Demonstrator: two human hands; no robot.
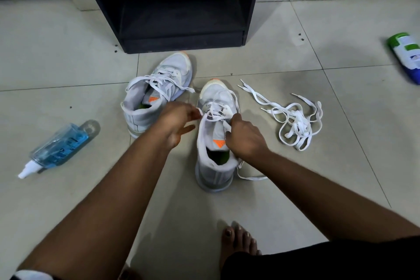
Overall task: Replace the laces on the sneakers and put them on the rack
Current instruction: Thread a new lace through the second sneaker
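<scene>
At frame centre, a lace (216, 112) is worked on the near sneaker (214, 143), whose long axis runs from heel at the bottom to toe at the top, toward the dark rack (181, 7) at upper centre. One strand is pinched by the left hand (179, 120) just left of the eyelets; another is gripped in the curled fingers of the right hand (244, 138) over the tongue. The eyelets lie between both hands, about equally near. The second sneaker (156, 91) stands at upper left, still laced. Loose laces (293, 120) are piled at right, nearer the right hand.
</scene>
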